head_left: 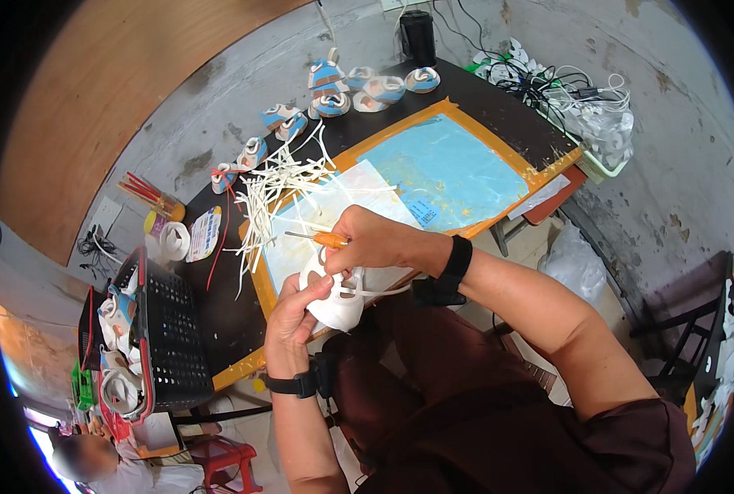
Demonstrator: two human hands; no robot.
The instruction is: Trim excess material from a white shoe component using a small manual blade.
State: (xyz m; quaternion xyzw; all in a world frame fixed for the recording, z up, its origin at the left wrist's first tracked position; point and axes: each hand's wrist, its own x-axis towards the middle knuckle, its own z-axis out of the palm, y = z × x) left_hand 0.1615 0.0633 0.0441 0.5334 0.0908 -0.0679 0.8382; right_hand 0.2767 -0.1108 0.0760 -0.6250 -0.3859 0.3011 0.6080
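My left hand (291, 314) is closed on a small white shoe upper (340, 307), held over the near edge of the table with its thumb on the upper's cutouts. A white flat lace (383, 291) sticks out of it to the right. My right hand (375, 239) grips an orange-handled awl (330, 240), its thin metal shaft pointing left. The fingertips of that hand meet the upper's top edge; whether they also pinch the lace is hidden. Just beyond lies a heap of loose white laces (281, 185).
Blue, white and brown small shoes (328, 103) line the far edge near a black cup (417, 39). To the left stands a black basket (174, 337) of shoe pieces. Cables and plastic bags fill a bin (601, 160) at right. Someone sits at lower left by a red stool (223, 465).
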